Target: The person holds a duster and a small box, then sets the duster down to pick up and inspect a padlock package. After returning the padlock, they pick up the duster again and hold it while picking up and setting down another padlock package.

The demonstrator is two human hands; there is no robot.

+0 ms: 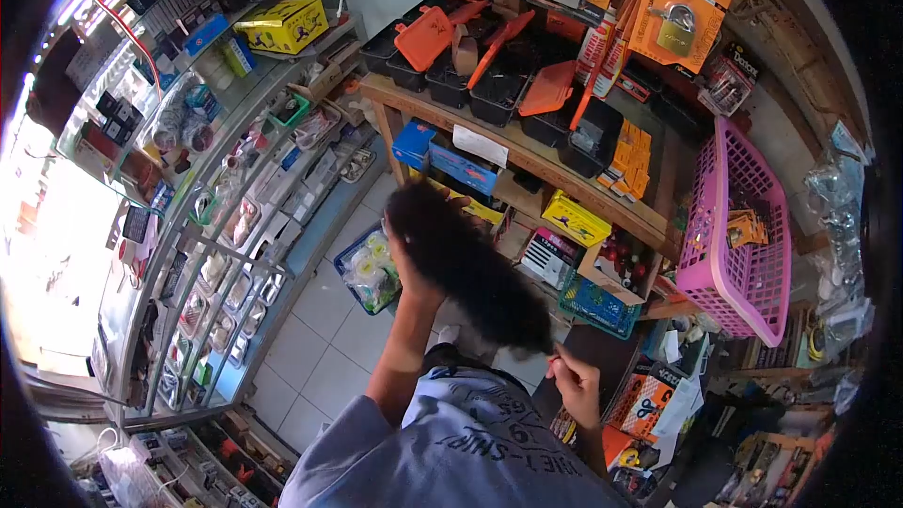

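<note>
A long, dark, fluffy duster (470,268) stretches diagonally in front of the body, its upper end near the wooden shelf and its lower end at the right. My left hand (410,268) is wrapped against the duster's upper part, with some of its fingers hidden behind the dark fibres. At the duster's lower right end, my right hand (573,382) is closed around its tip. Below the duster is the grey printed T-shirt (470,433). A blue basket (349,287) with wrapped items stands on the tiled floor beyond my left forearm.
Glass display shelves (254,273) run along the left. A wooden counter (527,155) holds black bins with orange lids (550,87). A pink basket (715,259) hangs at the right, and packaged padlocks (677,30) hang above the counter.
</note>
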